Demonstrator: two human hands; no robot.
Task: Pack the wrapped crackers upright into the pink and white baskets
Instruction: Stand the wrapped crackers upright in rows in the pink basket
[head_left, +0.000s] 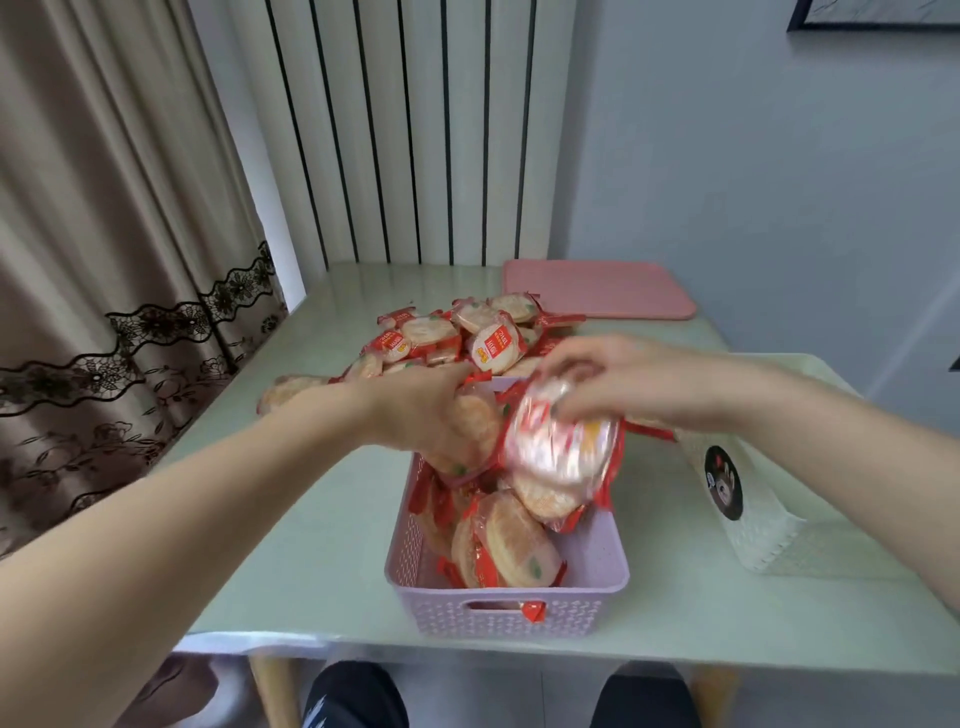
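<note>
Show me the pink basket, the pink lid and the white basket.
pink basket (506, 616): head view, front wall.
pink lid (597, 288): head view, flat top.
white basket (763, 530): head view, near side wall.

Home interior, likely a dining or living room. Beige curtain (119, 218) with dark lace trim at 9 o'clock, white ribbed radiator-style panel (410, 130) at 12, plain pale-blue wall (753, 156) at 2 with a framed picture corner (872, 15) at 1. Small table (322, 545) with pale green cover on wooden legs, centre. Household storage basket (519, 613) at 6, pink lid (597, 291) at 1.
</note>
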